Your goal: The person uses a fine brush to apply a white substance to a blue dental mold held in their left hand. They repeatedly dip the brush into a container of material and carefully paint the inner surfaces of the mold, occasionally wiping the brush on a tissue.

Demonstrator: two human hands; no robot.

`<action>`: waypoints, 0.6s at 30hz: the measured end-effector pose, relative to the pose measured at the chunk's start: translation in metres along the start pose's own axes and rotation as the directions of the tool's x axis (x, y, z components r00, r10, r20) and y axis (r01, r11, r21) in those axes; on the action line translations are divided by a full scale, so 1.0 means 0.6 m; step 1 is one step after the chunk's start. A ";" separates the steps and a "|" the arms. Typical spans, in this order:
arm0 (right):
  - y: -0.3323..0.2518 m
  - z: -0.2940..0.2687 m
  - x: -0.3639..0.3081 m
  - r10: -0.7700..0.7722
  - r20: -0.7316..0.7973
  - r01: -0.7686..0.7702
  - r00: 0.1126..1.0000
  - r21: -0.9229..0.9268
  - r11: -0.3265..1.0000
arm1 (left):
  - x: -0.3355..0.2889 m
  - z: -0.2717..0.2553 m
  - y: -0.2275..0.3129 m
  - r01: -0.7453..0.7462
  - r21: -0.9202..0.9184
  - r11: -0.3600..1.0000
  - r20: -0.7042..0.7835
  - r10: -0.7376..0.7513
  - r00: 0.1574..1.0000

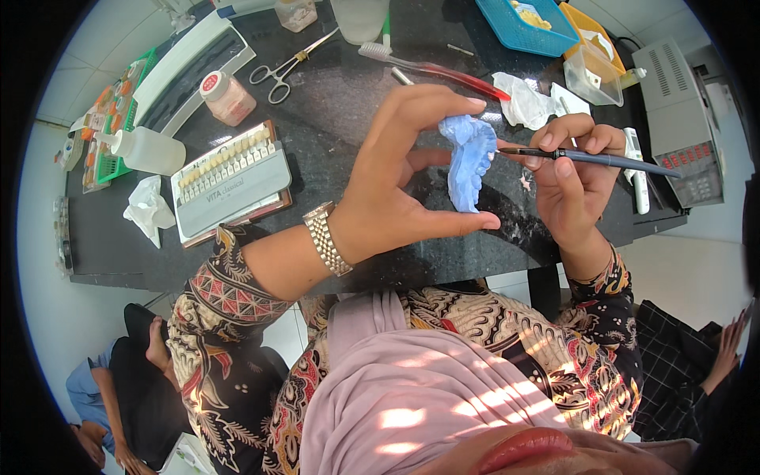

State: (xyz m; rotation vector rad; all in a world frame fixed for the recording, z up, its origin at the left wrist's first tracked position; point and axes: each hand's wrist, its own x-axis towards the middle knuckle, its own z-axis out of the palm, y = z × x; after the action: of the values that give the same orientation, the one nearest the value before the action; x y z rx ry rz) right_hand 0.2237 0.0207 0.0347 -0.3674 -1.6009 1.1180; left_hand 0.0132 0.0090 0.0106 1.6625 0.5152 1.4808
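Note:
My left hand [400, 178] grips a light blue dental cast [467, 158] between thumb and fingers, held upright above the dark stone table [340, 87]. A metal watch sits on that wrist. My right hand [571, 178] holds a slim dark-handled instrument [590, 158] like a pen, its tip touching the right side of the cast.
On the table lie a tooth shade guide [231, 184], a white squeeze bottle [146, 150], a pink jar [227, 97], scissors [285, 67], a red toothbrush [435, 70], crumpled tissues [522, 99], blue and orange baskets [529, 24] and a grey device [681, 119]. Other people sit at lower left and right.

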 end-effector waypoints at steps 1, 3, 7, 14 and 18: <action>0.001 -0.003 -0.001 -0.003 0.014 0.004 1.000 -0.034 0.999 | 0.001 0.000 0.000 -0.009 -0.015 1.000 0.001 0.009 1.000; 0.002 0.005 0.000 -0.001 0.004 0.001 1.000 0.056 0.998 | 0.001 0.001 -0.001 -0.022 -0.009 1.000 0.010 0.022 1.000; -0.001 0.007 0.003 -0.027 0.040 0.024 0.999 0.058 0.998 | 0.002 0.002 -0.001 -0.033 -0.009 0.999 -0.003 0.033 0.999; -0.008 0.007 -0.002 -0.074 0.130 0.084 0.989 -0.072 0.994 | -0.001 -0.004 0.008 -0.024 0.055 0.998 0.096 0.019 0.995; -0.007 0.012 -0.007 -0.079 0.095 0.088 0.992 -0.089 0.992 | -0.003 -0.005 0.009 -0.024 0.069 0.997 0.105 0.016 0.994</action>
State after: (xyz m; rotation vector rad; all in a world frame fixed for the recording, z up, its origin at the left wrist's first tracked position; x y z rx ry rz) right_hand 0.2204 0.0121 0.0357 -0.3109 -1.7377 1.0112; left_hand 0.0085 0.0055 0.0133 1.7943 0.4993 1.3956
